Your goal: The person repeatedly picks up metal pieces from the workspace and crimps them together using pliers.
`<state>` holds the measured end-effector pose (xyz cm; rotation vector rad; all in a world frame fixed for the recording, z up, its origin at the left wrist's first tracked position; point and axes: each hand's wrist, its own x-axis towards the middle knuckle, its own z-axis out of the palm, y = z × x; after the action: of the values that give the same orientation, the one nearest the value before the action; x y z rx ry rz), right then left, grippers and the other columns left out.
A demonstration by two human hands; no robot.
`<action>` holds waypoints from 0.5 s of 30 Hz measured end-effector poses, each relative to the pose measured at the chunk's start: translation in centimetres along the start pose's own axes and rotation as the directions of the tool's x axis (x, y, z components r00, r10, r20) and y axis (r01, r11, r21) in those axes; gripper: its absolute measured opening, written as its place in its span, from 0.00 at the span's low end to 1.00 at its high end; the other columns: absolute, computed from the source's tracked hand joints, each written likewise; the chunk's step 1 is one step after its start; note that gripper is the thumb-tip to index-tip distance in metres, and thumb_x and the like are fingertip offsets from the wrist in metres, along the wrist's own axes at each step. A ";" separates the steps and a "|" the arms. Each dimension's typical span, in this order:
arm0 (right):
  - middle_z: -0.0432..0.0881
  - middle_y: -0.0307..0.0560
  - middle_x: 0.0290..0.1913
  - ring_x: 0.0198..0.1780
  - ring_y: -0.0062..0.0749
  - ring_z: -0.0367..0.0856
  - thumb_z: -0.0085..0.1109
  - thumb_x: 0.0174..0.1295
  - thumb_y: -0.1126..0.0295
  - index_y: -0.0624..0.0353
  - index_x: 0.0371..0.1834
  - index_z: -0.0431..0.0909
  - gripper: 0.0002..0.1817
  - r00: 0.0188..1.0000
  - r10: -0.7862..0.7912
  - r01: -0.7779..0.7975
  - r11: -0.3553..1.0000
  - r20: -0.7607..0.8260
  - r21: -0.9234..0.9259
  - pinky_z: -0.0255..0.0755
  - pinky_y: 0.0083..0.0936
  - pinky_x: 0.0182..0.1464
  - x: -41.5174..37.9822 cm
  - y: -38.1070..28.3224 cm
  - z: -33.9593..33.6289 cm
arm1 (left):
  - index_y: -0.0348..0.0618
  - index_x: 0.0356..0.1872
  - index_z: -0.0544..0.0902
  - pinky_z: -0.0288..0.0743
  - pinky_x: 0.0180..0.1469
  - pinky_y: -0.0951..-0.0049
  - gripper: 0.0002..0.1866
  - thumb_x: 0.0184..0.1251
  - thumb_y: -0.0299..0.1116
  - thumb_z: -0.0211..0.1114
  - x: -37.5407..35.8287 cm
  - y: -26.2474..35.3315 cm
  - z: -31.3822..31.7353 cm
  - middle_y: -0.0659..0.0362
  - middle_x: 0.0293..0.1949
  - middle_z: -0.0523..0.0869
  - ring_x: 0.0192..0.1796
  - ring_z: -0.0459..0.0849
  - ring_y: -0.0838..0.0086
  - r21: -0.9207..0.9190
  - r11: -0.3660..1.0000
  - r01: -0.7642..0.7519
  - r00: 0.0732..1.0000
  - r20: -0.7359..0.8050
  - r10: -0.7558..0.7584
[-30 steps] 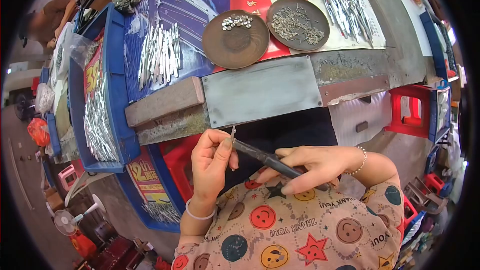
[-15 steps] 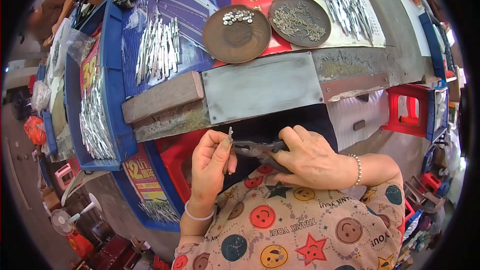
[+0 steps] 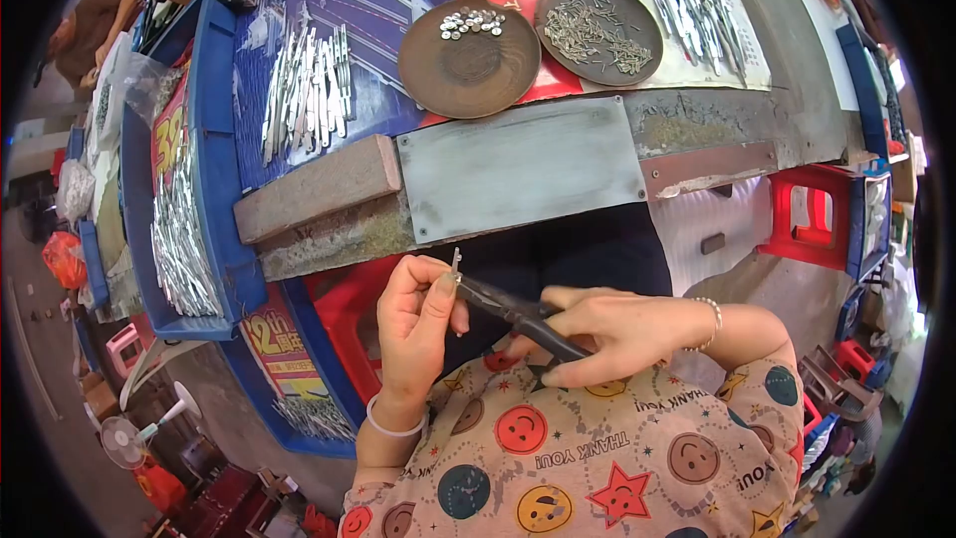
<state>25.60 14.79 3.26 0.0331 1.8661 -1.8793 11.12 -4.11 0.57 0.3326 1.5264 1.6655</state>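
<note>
My left hand [image 3: 410, 314] pinches a small, slim metal piece [image 3: 457, 257] between thumb and fingertips, its end sticking up past the thumb. My right hand [image 3: 627, 331] holds a pair of dark-handled pliers [image 3: 510, 313], which slant up to the left. The plier jaws are right at the metal piece, beside my left thumb. Both hands are over my lap, just below a grey metal plate [image 3: 523, 169] fixed at the table edge. Above that plate stand a brown round dish [image 3: 470, 90] with small shiny round parts and another dish [image 3: 642, 15] with many small pins.
Shiny metal strips [image 3: 311, 90] lie in a pile at the left of the table, and more strips [image 3: 692, 10] at the right. Blue bins [image 3: 221, 179] with metal strips stand on the left. A wooden block [image 3: 319, 189] lies along the edge. A red stool [image 3: 797, 219] stands at the right.
The pliers have tilted, their handle end swinging downward and the handles appearing closer together. My right hand has turned and moved slightly lower. My left hand keeps its pinch on the metal piece.
</note>
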 end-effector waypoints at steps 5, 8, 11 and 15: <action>0.68 0.57 0.41 0.40 0.46 0.77 0.71 0.54 0.55 0.67 0.38 0.81 0.22 0.980 -0.083 -0.024 0.850 -0.179 -0.526 0.74 0.37 0.34 -0.6 0.0 1.0 | 0.39 0.39 0.75 0.64 0.25 0.84 0.07 0.78 0.31 0.57 0.0 0.5 -0.1 0.63 0.28 0.77 0.24 0.73 0.84 -0.103 0.994 0.030 0.999 -0.010 -0.031; 0.67 0.53 0.41 0.44 0.44 0.74 0.75 0.48 0.61 0.64 0.33 0.81 0.18 0.908 -0.256 -0.045 0.727 -0.332 -0.685 0.75 0.33 0.33 -0.7 0.5 1.8 | 0.39 0.40 0.75 0.63 0.25 0.85 0.07 0.78 0.31 0.57 0.0 0.6 -0.3 0.63 0.28 0.77 0.23 0.72 0.84 -0.158 0.985 0.076 0.996 -0.021 -0.081; 0.66 0.51 0.41 0.41 0.41 0.73 0.75 0.45 0.61 0.62 0.32 0.81 0.18 0.907 -0.287 -0.049 0.658 -0.310 -0.752 0.74 0.30 0.32 -0.8 0.7 1.8 | 0.40 0.40 0.75 0.62 0.24 0.85 0.07 0.78 0.32 0.57 -0.2 0.5 -0.4 0.64 0.28 0.77 0.23 0.72 0.84 -0.161 0.981 0.107 0.994 0.012 -0.107; 0.66 0.48 0.39 0.40 0.39 0.72 0.75 0.43 0.60 0.59 0.31 0.82 0.17 0.903 -0.300 -0.071 0.603 -0.308 -0.794 0.73 0.28 0.33 -0.7 0.7 1.8 | 0.40 0.41 0.76 0.61 0.22 0.84 0.08 0.77 0.34 0.59 -0.4 0.4 -0.3 0.65 0.25 0.76 0.20 0.71 0.85 -0.123 0.984 0.128 0.992 0.038 -0.124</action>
<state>26.99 13.34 2.95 0.0090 2.9311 -0.9613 11.05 -4.58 1.00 0.1892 1.3841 1.6400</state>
